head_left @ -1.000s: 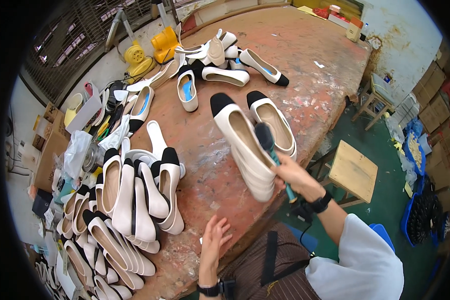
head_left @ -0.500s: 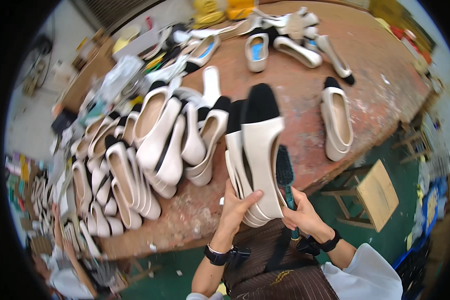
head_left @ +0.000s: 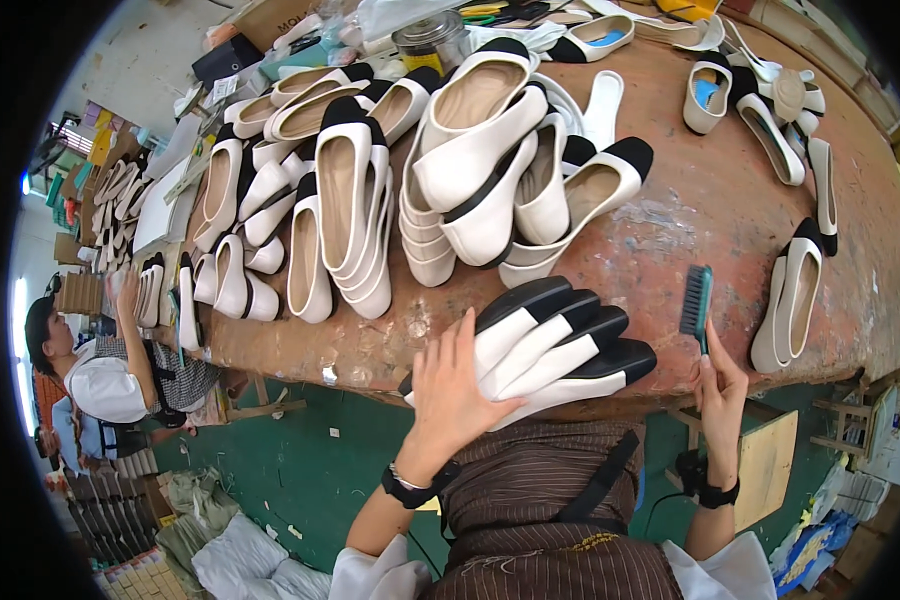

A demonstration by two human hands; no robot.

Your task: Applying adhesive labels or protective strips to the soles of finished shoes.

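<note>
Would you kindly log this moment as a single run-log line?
left hand: flat on stack of upturned white shoes with black soles | right hand: holding teal brush upright | surface: brown worktable

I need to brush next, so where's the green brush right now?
In the head view the green brush is upright in the right hand, beside the stacked shoes under the left hand.

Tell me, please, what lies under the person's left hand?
The left hand rests on a stack of white shoes with black toes at the table edge; the shoes' heel ends are covered.
</note>
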